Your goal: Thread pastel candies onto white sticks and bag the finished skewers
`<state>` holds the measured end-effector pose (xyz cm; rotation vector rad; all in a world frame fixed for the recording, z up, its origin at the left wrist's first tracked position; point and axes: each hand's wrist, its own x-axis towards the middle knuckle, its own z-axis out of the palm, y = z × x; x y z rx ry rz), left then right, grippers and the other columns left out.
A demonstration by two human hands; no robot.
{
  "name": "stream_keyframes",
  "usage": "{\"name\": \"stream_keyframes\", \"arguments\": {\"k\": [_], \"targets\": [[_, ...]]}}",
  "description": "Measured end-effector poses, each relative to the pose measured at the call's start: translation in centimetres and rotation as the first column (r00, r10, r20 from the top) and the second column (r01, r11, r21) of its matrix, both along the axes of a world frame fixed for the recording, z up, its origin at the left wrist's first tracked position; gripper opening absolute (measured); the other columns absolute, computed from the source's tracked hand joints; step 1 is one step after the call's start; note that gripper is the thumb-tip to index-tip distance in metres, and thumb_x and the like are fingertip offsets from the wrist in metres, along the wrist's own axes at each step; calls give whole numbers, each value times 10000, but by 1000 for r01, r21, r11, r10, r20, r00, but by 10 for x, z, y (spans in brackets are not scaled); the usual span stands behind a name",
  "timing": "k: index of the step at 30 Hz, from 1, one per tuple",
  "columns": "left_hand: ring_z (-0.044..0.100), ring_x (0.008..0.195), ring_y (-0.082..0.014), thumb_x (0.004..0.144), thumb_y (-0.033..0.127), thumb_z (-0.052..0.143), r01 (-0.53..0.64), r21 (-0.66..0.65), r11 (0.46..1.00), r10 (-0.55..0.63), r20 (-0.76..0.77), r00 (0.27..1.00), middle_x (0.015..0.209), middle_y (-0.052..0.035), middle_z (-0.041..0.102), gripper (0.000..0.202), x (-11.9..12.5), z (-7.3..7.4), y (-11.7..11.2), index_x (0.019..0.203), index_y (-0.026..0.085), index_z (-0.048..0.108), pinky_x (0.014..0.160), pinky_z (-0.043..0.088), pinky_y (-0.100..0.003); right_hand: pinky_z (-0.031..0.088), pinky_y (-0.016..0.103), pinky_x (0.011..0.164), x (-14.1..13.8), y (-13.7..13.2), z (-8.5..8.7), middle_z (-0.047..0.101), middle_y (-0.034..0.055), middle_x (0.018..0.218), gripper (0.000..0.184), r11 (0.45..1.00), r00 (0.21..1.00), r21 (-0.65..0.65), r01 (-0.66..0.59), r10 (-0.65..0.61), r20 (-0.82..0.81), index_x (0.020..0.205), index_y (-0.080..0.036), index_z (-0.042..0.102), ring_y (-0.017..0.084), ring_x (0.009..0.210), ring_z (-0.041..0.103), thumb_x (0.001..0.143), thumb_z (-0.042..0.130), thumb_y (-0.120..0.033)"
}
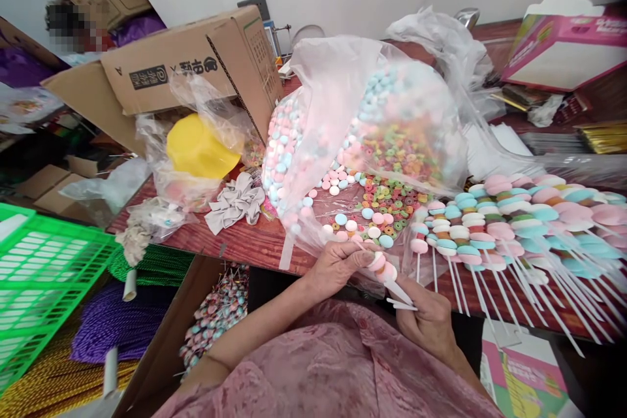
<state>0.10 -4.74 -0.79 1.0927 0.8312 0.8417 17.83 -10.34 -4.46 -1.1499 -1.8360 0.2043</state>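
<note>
One thin, stiff stick (pixel 399 292) sat pinched in the right hand (pixel 430 323), perhaps with spares; the left hand (pixel 337 269) pinched its light, brittle-looking candies (pixel 383 266).

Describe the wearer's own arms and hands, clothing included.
The left hand and right hand are bare: no gloves, rings or watch visible. Both forearms are uncovered. A pink, mottled, crinkled fabric garment covers the body and the upper left arm.
</note>
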Motion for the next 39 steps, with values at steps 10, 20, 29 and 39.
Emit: {"name": "stream_keyframes", "arguments": {"k": [10, 20, 29, 39], "targets": [[603, 1050, -280, 874, 197, 596, 239, 483, 842, 434, -871, 229, 1038, -167, 667, 145, -60, 16, 105, 927, 103, 692, 954, 476, -426, 532, 199, 466, 19, 1, -3, 740, 18, 697, 210, 992, 988, -96, 87, -98, -119, 915, -167, 744, 137, 459, 641, 871, 544, -119], [617, 1027, -243, 920, 322, 567, 288, 525, 801, 497, -851, 169, 1042, -119, 676, 221, -70, 9, 113, 998, 143, 669, 949, 464, -359, 574, 208, 520, 17, 8, -14, 780, 38, 837, 409, 1000, 998, 1, 5, -5, -68, 1144, -210, 688, 163, 572, 719, 824, 498, -40], [608, 914, -219, 859, 136, 554, 430, 362, 827, 323, -932, 164, 930, -88, 627, 120, -53, 5, 135, 779, 167, 638, 817, 461, -314, 600, 208, 602, 18, 5, -11, 781, 57, 917, 438, 1000, 999, -1, -21, 21, -44, 1155, -191, 671, 162, 666, 749, 815, 455, -18], [585, 932, -208, 891, 158, 490, 394, 491, 777, 387, -866, 316, 928, -72, 621, 191, -59, 0, 137, 775, 174, 642, 901, 473, -353, 611, 239, 586, 13, 6, -11, 786, 53, 894, 440, 999, 1000, 30, -20, 20, -6, 1153, -202, 689, 187, 667, 755, 821, 444, -47]]}}
